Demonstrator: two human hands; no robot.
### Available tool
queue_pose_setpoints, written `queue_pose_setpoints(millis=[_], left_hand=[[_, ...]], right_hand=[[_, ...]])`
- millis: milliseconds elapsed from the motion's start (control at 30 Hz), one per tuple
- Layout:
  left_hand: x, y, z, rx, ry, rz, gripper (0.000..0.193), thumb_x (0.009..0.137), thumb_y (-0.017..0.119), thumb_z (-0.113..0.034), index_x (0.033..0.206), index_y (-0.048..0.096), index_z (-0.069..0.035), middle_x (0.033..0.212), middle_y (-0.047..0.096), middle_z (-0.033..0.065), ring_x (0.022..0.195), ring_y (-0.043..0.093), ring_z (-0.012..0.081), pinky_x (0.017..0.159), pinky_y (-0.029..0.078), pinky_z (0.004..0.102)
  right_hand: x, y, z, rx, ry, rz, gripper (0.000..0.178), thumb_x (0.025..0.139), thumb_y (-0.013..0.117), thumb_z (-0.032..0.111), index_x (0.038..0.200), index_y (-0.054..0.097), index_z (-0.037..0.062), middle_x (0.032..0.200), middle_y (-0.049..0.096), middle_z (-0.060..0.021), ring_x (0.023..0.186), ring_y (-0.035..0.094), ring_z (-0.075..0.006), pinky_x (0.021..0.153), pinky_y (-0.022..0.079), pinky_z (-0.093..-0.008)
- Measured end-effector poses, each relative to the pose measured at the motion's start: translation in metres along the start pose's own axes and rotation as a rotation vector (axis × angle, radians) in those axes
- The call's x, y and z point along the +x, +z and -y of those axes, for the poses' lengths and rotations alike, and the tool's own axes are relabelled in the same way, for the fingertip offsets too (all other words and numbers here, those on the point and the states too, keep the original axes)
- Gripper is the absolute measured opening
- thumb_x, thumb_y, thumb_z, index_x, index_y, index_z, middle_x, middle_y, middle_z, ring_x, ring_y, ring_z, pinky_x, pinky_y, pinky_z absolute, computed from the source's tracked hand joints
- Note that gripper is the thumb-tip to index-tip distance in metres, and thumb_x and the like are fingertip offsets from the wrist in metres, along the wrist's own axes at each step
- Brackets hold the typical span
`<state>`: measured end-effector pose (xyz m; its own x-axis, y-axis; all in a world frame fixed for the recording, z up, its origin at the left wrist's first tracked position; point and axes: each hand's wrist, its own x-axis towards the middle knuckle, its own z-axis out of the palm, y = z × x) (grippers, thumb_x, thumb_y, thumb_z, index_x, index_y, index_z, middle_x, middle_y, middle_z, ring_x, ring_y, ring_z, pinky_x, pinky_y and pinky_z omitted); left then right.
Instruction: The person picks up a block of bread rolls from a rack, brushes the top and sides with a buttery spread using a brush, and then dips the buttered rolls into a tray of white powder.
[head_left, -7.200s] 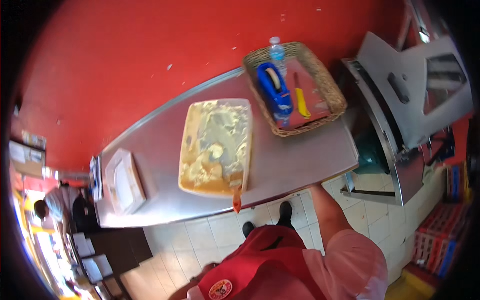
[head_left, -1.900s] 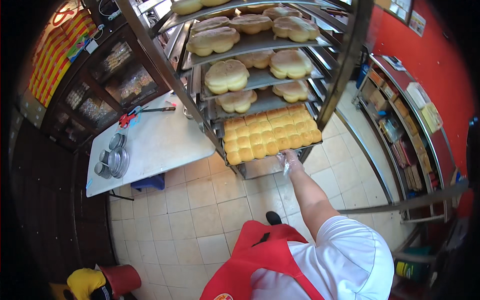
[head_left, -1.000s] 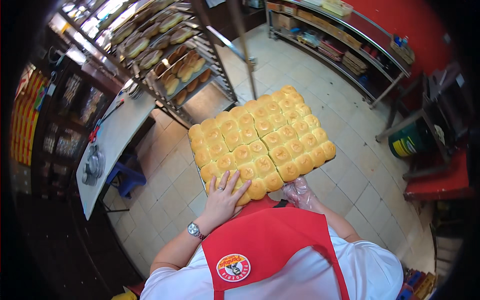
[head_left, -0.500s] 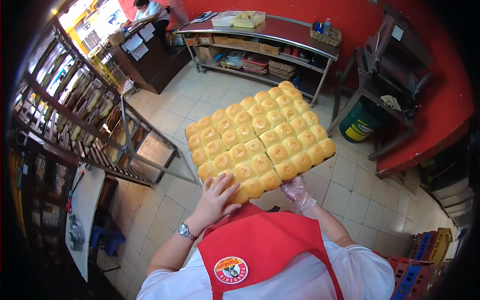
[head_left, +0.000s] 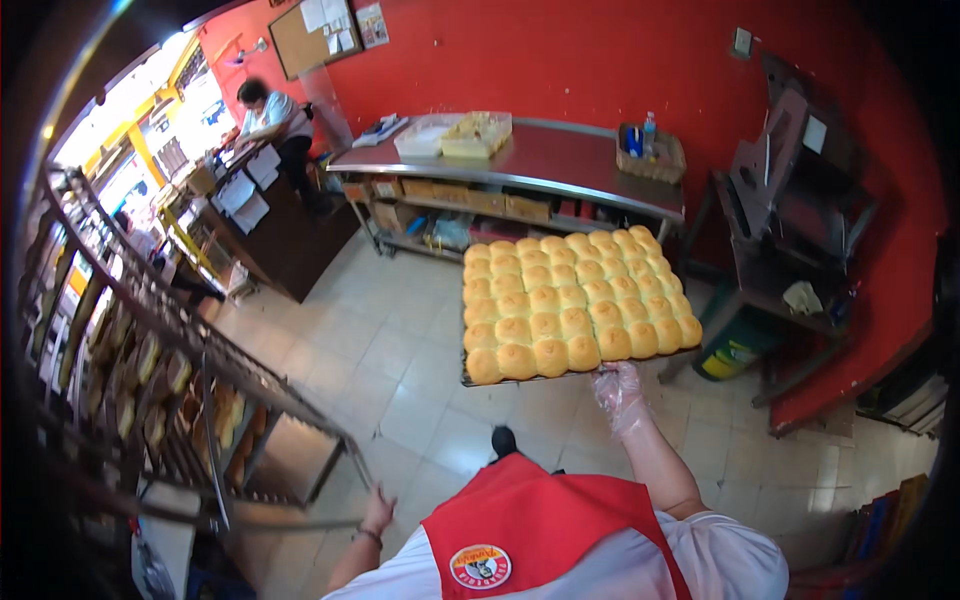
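Note:
My right hand [head_left: 620, 393], in a clear plastic glove, supports a dark baking tray [head_left: 530, 379] from beneath its near edge. Rows of golden, round-topped bread rolls [head_left: 575, 300] cover the tray, packed side by side. Only a thin strip of the tray's rim shows; part of my right hand is hidden under it. My bare left hand [head_left: 378, 510] hangs low on the left, away from the tray. It is next to the end of a bar of the metal rack [head_left: 335, 430]; its fingers are small and blurred, and whether they touch the bar is unclear.
The tall rack at left holds breads on slanted trays. A metal-topped table [head_left: 560, 155] with plastic tubs [head_left: 478, 134] and a basket [head_left: 650, 160] lines the red wall. Dark machinery [head_left: 790, 220] stands at right above a green bucket [head_left: 735, 340]. A person [head_left: 280, 125] leans at a far counter.
My left hand has let go of the rolls' near left corner and dropped to the lower left. The tray has moved right in view on my right hand. The rack appears closer.

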<state>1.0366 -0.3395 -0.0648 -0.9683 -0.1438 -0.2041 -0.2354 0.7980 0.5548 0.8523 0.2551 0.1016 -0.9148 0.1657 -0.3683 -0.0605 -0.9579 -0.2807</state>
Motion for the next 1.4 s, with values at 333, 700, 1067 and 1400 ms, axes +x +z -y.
queue_pose_setpoints(millis=[333, 700, 1067, 1400], left_hand=[[0.222, -0.064, -0.05, -0.347, -0.629, 0.329, 0.026, 0.092, 0.056, -0.018, 0.115, 0.056, -0.006, 0.082, 0.063, 0.0057, 0.07, 0.063, 0.0184, 0.056, 0.049, 0.0325], [0.605, -0.051, -0.246, -0.73, -0.365, 0.151, 0.027, 0.095, 0.054, -0.019, 0.117, 0.057, -0.005, 0.091, 0.067, 0.008, 0.079, 0.065, 0.0172, 0.067, 0.05, 0.0291], [0.849, -0.007, -0.304, -0.4, -0.172, 0.345, 0.022, 0.094, 0.055, -0.007, 0.115, 0.06, 0.0, 0.089, 0.066, 0.0088, 0.077, 0.064, 0.0151, 0.066, 0.051, 0.028], [1.07, -0.099, -0.487, -0.235, 0.375, 0.472, 0.016, 0.09, 0.059, -0.003, 0.103, 0.064, 0.005, 0.087, 0.069, 0.0133, 0.078, 0.065, 0.0157, 0.07, 0.052, 0.0295]], right_hand=[[0.376, 0.111, 0.058, 0.047, -0.173, -0.098, 0.032, 0.077, 0.05, -0.009, 0.106, 0.055, 0.0024, 0.097, 0.064, -0.0096, 0.086, 0.064, -0.0255, 0.081, 0.057, -0.0412], [0.735, 0.135, 0.071, -0.115, -0.215, -0.245, 0.033, 0.075, 0.054, -0.008, 0.107, 0.054, 0.0006, 0.103, 0.059, -0.0125, 0.089, 0.062, -0.031, 0.078, 0.055, -0.0431], [0.822, 0.181, 0.138, -1.314, -0.246, -0.32, 0.007, 0.074, 0.069, 0.004, 0.077, 0.063, 0.0012, 0.064, 0.062, -0.0096, 0.048, 0.057, -0.0162, 0.044, 0.046, -0.0268], [0.811, 0.215, 0.187, -0.879, -0.327, -0.749, 0.049, 0.086, 0.068, 0.04, 0.116, 0.064, 0.0015, 0.103, 0.07, -0.0083, 0.09, 0.067, -0.0225, 0.082, 0.052, -0.0389]])
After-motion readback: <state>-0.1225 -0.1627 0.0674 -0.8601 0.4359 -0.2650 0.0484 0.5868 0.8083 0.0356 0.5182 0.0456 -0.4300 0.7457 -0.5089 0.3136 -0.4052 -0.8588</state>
